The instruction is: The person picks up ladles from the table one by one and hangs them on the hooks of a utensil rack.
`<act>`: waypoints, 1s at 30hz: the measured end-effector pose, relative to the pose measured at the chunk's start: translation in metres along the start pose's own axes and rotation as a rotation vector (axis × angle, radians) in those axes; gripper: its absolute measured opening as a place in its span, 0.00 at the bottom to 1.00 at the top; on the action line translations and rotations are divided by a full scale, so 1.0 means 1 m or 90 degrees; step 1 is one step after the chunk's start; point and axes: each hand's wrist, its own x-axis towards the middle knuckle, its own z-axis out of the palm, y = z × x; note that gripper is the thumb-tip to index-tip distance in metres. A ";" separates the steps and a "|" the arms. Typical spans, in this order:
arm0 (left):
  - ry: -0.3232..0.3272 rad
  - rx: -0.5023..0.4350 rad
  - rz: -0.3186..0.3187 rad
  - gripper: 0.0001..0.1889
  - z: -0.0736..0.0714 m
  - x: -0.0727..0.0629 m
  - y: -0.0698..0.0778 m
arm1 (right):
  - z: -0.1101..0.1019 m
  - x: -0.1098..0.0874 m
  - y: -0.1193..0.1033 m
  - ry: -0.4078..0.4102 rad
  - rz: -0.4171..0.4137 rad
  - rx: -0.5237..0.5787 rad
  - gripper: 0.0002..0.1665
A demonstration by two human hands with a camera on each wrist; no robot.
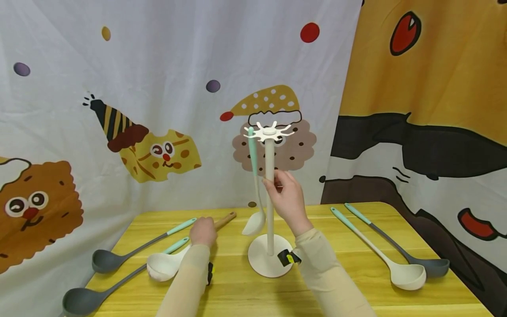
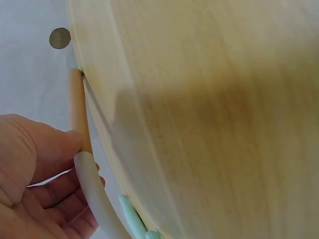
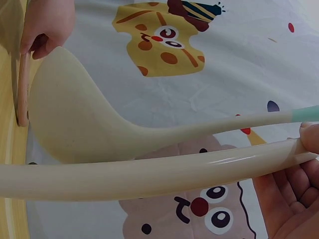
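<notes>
A white ladle with a wooden handle point(image 1: 226, 220) lies at the left of the table, in the grip of my left hand point(image 1: 203, 231). In the left wrist view its thumb presses on the wood point(image 2: 79, 107) just above the white neck point(image 2: 94, 184), fingers behind. My right hand point(image 1: 289, 200) pinches the pole of a white utensil stand point(image 1: 269, 160) about halfway up, between thumb and fingers. From the stand's star-shaped top hangs a white ladle with a mint handle point(image 1: 252, 152), bowl down. Up close, that ladle's bowl point(image 3: 75, 114) sits right beside the pole point(image 3: 149, 179).
Left of the stand lie two grey ladles point(image 1: 108, 260) point(image 1: 83, 300) with mint handles. On the right are a white ladle point(image 1: 408, 276) and another grey ladle point(image 1: 433, 267). A cartoon-printed cloth point(image 1: 166, 66) hangs behind the wooden table point(image 1: 245, 295).
</notes>
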 end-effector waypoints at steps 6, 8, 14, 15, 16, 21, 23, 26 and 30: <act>0.002 0.009 -0.001 0.03 0.004 0.001 -0.004 | 0.000 0.000 -0.001 0.000 0.003 0.002 0.08; 0.002 0.014 0.001 0.03 0.005 0.001 -0.005 | 0.000 0.000 -0.001 0.000 0.005 0.003 0.08; 0.001 0.018 0.003 0.04 0.006 0.001 -0.005 | 0.000 0.001 -0.001 0.001 0.005 0.002 0.08; 0.000 0.018 0.002 0.05 0.006 0.001 -0.005 | 0.000 0.001 -0.001 0.001 0.005 0.002 0.08; -0.001 0.018 0.001 0.05 0.005 0.001 -0.005 | 0.000 0.001 -0.001 0.001 0.005 0.001 0.08; 0.003 0.022 -0.002 0.06 0.002 0.000 -0.004 | 0.000 0.000 -0.001 -0.002 0.011 0.002 0.08; 0.011 0.020 0.002 0.06 0.000 -0.001 -0.004 | 0.000 0.000 -0.001 -0.002 0.011 0.003 0.08; 0.032 0.008 0.006 0.05 -0.004 -0.002 -0.003 | -0.001 0.000 -0.001 0.000 0.006 0.004 0.08; 0.072 -0.009 0.016 0.06 -0.008 -0.002 -0.001 | -0.001 0.001 -0.001 -0.001 0.004 0.003 0.09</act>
